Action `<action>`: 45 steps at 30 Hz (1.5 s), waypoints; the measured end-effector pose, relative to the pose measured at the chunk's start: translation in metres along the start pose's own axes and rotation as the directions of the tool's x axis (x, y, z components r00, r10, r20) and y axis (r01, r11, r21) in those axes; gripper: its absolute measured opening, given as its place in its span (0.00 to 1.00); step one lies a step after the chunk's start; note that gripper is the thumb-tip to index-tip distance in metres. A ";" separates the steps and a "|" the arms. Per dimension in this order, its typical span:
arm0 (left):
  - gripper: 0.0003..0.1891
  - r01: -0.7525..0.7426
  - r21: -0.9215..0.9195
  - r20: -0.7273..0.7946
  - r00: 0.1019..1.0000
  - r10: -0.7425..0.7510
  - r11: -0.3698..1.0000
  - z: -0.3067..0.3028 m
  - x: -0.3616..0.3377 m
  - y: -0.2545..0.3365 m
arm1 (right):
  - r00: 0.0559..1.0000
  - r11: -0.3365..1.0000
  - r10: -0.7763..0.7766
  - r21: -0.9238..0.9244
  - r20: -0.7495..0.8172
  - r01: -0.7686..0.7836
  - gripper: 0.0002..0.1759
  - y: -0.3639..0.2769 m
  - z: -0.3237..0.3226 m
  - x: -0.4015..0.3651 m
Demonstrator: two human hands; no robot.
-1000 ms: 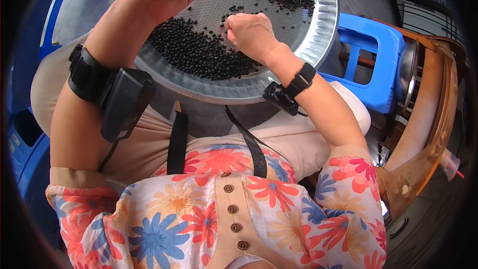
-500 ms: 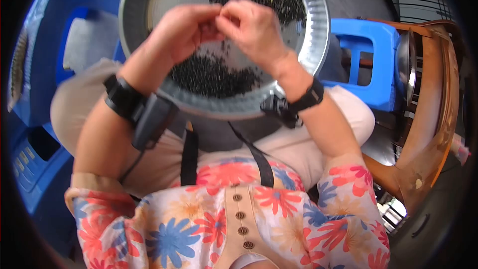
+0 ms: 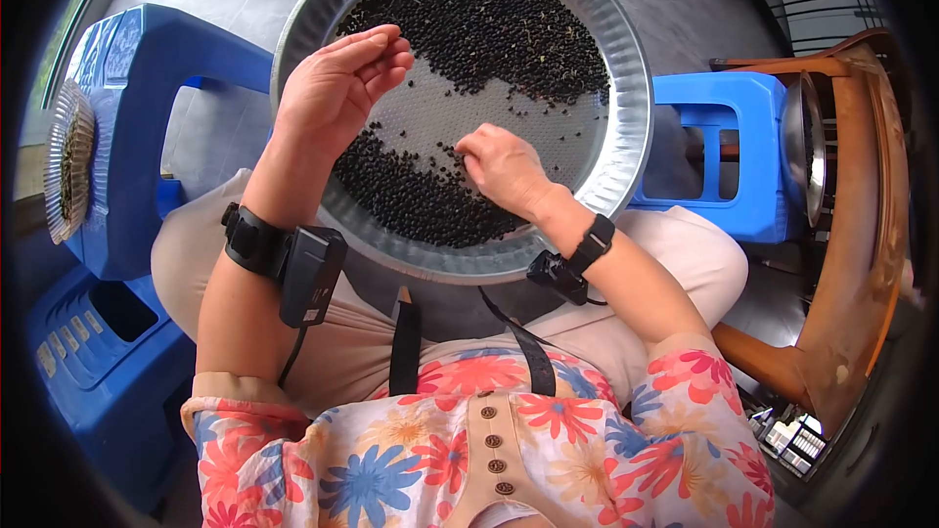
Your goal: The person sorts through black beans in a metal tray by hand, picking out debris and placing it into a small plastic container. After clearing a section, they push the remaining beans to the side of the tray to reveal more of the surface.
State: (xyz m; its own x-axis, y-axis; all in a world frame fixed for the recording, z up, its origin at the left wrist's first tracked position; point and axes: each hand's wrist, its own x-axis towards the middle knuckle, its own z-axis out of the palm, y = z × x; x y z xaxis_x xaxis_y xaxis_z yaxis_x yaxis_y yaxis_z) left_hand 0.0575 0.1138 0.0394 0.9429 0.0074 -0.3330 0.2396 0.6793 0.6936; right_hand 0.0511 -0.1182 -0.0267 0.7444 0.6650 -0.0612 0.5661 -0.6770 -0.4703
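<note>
A large round metal tray (image 3: pixel 631 152) with a fluted rim holds many small black beans, in a big heap (image 3: pixel 489 24) at the far side and a smaller heap (image 3: pixel 411 200) nearer me. My left hand (image 3: pixel 342 83) is raised over the tray's left part, its fingers curled together; what they hold, if anything, is hidden. At the right edge of the near heap, my right hand (image 3: pixel 504 166) reaches down with thumb and fingertips pinched at the beans. I cannot make out what is between them.
Blue plastic stools stand left (image 3: pixel 137 127) and right (image 3: pixel 763 156) of the tray. A clear ribbed dish (image 3: pixel 70 161) is on the left stool, a metal bowl (image 3: pixel 810 147) on the right one. Further right is a wooden chair (image 3: pixel 851 235). My crossed legs are below the tray.
My hands were together above the tray and have parted. The right one has come down to the near heap; the left one stays raised on the left. The view has shifted.
</note>
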 end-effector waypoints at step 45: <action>0.12 0.057 0.083 0.139 0.988 -0.068 0.995 0.005 0.002 -0.017 | 0.879 0.872 0.432 -0.156 -0.203 -0.464 0.10 0.101 -0.054 -0.025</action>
State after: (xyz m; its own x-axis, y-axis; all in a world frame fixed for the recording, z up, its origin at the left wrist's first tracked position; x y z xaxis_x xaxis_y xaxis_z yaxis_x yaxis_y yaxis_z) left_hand 0.0562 0.0984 0.0298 0.9474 -0.1412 -0.2873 0.3114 0.6152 0.7242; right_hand 0.1087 -0.2201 -0.0246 0.9704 0.2283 -0.0784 0.2032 -0.9481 -0.2446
